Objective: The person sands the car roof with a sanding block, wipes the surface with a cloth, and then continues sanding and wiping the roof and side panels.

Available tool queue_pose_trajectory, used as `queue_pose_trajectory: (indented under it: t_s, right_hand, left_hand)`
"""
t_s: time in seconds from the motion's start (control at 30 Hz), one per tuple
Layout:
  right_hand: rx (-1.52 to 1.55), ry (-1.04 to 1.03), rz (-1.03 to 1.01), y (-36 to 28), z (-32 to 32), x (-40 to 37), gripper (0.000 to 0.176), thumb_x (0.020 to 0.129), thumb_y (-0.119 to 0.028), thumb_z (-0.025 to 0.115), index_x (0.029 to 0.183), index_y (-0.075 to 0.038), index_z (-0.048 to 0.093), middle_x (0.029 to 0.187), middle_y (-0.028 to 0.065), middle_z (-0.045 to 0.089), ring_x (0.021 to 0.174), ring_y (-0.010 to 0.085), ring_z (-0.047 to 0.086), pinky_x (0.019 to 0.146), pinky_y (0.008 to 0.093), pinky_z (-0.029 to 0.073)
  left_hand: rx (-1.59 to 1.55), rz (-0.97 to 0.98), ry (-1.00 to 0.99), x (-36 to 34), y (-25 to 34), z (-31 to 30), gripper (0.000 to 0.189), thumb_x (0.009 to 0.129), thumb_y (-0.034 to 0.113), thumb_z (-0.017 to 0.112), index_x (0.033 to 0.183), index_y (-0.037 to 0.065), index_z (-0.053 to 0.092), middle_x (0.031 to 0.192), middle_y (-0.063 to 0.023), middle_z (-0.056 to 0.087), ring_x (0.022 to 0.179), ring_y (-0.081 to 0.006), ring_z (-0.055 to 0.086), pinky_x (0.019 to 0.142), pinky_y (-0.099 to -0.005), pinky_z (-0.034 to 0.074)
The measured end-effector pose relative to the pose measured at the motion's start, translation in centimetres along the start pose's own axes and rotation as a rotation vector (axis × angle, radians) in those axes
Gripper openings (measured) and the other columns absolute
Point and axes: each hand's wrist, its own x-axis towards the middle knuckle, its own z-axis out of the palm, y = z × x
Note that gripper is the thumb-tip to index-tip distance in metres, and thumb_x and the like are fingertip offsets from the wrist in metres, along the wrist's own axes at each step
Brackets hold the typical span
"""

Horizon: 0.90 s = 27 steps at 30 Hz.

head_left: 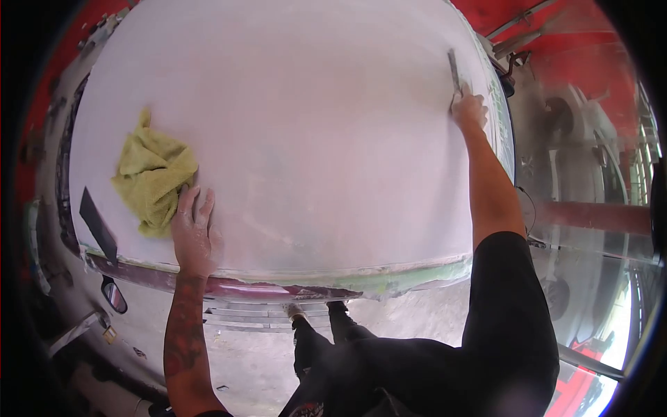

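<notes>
A broad, pale, dusty vehicle roof panel [306,139] fills the middle of the view. My right hand [469,110] is far out near its right edge, closed around a long, thin, dark sanding block [454,69] that lies against the surface. My left hand [194,233] rests on the panel at the near left, fingers stretched out and dusted white. Its fingertips are right at the edge of a crumpled yellow-green cloth [156,174]. Left of the cloth, a dark strip of sandpaper [98,226] lies by the panel's corner.
Green-tinged, ragged masking [403,278] runs along the near edge, above dark red bodywork [236,288]. A side mirror [114,295] juts out at lower left. My feet [295,311] are beside a slatted platform [243,318]. Red and grey vehicle parts crowd the right.
</notes>
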Motion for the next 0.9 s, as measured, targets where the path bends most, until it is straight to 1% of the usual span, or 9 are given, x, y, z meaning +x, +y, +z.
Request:
queue_pose_trajectory:
  t_s: [0.1,0.27,0.33,0.4,0.5,0.6,0.7,0.87,0.9]
  right_hand:
    - [0.055,0.011,0.025,-2.2,1.4,2.4,0.059,0.092,-0.041,0.051,0.150,-0.035,0.038,0.138,0.0267,0.047,0.126,0.0486,0.045,0.103,0.0558,0.041]
    - [0.202,0.063,-0.535,-23.4,0.7,-5.8,0.044,0.089,-0.032,0.056,0.133,-0.024,0.054,0.139,0.0238,0.044,0.125,0.0425,0.048,0.097,0.0551,0.047]
    - [0.349,0.030,-0.695,-28.1,-0.8,-10.4,0.036,0.099,-0.024,0.041,0.126,-0.010,0.061,0.130,0.0186,0.053,0.122,0.0355,0.051,0.101,0.0483,0.044]
    - [0.231,-0.005,-0.791,-25.2,-2.1,-9.0,0.039,0.100,-0.025,0.037,0.130,-0.010,0.058,0.131,0.0198,0.052,0.123,0.0378,0.049,0.102,0.0501,0.043]
    - [0.166,0.034,-0.438,-13.9,-0.8,-3.4,0.046,0.092,-0.037,0.050,0.138,-0.030,0.050,0.134,0.0245,0.047,0.122,0.0464,0.049,0.097,0.0554,0.047]
    - [0.104,0.027,-0.210,-1.0,2.3,3.5,0.054,0.094,-0.039,0.047,0.145,-0.023,0.044,0.130,0.0237,0.058,0.128,0.0476,0.043,0.105,0.0543,0.040]
    - [0.164,-0.044,-0.081,-4.6,1.2,2.7,0.058,0.083,-0.033,0.063,0.139,-0.022,0.049,0.140,0.0264,0.043,0.126,0.0465,0.045,0.100,0.0534,0.044]
    - [0.099,0.150,-0.643,-23.9,1.2,-6.7,0.046,0.091,-0.037,0.056,0.135,-0.025,0.053,0.132,0.0236,0.051,0.118,0.0466,0.053,0.095,0.0535,0.049]
    - [0.286,-0.053,-0.715,-26.2,-1.9,-10.1,0.039,0.100,-0.024,0.038,0.131,-0.011,0.057,0.133,0.0211,0.051,0.122,0.0404,0.050,0.102,0.0520,0.043]
  left_hand:
    - [0.059,-0.009,-0.014,0.0,0.6,-0.4,0.065,0.074,0.007,0.054,0.139,0.008,0.052,0.139,-0.0167,0.044,0.132,-0.0426,0.040,0.108,-0.0505,0.033]
    - [0.091,-0.017,-0.045,-0.1,0.6,-0.4,0.058,0.082,0.010,0.049,0.140,0.005,0.052,0.142,-0.0217,0.042,0.134,-0.0431,0.037,0.112,-0.0494,0.029]
    - [0.082,0.000,-0.043,-0.3,0.4,-0.3,0.057,0.083,0.011,0.048,0.140,0.005,0.051,0.142,-0.0215,0.042,0.134,-0.0433,0.037,0.112,-0.0493,0.029]
    - [0.069,0.018,-0.038,-0.2,0.5,-0.6,0.056,0.084,0.011,0.048,0.140,0.006,0.051,0.142,-0.0213,0.042,0.134,-0.0434,0.037,0.112,-0.0492,0.029]
    - [0.069,0.008,-0.033,-0.1,0.5,-0.5,0.058,0.082,0.010,0.049,0.140,0.006,0.051,0.141,-0.0209,0.043,0.134,-0.0439,0.037,0.112,-0.0489,0.030]
    - [0.026,0.000,0.013,0.2,0.5,-0.2,0.065,0.074,0.005,0.053,0.139,0.010,0.052,0.137,-0.0175,0.044,0.132,-0.0444,0.039,0.108,-0.0516,0.033]
    - [0.076,-0.019,-0.016,0.2,0.6,-0.3,0.065,0.074,0.005,0.053,0.139,0.010,0.052,0.137,-0.0179,0.044,0.131,-0.0450,0.040,0.107,-0.0518,0.034]
    - [0.056,-0.006,-0.008,0.0,0.6,-0.3,0.062,0.077,0.007,0.051,0.139,0.009,0.052,0.140,-0.0183,0.043,0.132,-0.0444,0.039,0.108,-0.0512,0.032]
    - [0.058,0.000,-0.015,-0.1,0.7,-0.4,0.062,0.077,0.007,0.051,0.139,0.009,0.052,0.140,-0.0183,0.043,0.132,-0.0444,0.039,0.108,-0.0512,0.032]
